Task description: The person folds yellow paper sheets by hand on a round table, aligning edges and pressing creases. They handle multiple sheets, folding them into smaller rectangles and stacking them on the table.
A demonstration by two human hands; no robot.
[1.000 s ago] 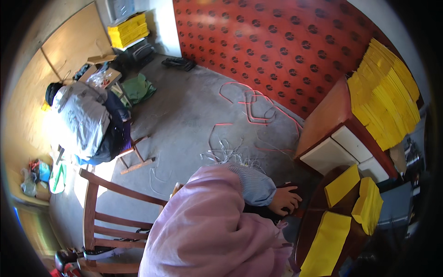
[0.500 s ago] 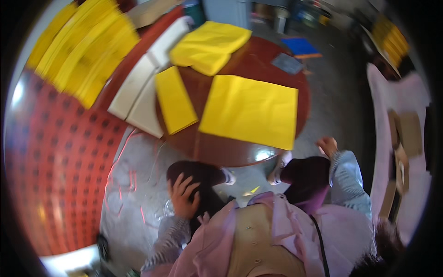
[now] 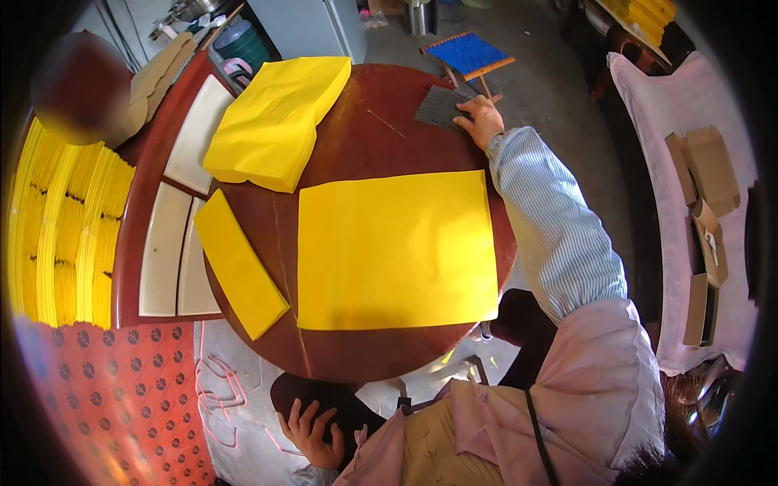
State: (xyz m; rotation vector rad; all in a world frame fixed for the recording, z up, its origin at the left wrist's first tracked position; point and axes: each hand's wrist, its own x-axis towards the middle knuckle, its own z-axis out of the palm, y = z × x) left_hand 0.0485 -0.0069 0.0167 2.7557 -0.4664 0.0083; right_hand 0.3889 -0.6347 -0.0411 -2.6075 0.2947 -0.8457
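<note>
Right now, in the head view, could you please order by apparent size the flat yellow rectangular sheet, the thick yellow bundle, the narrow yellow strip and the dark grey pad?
Largest first:
flat yellow sheet
thick yellow bundle
narrow yellow strip
dark grey pad, partly covered

Right hand [image 3: 482,120]: bare; pale blue-white pinstriped sleeve [image 3: 559,219] directly behind it. Farther back from that hand, loose pink top [image 3: 600,373], tan front panel [image 3: 438,441], thin black cord [image 3: 541,437]. Left hand [image 3: 310,431]: bare, striped cuff [image 3: 318,475] behind, dark trousers [image 3: 365,413] alongside.
</note>
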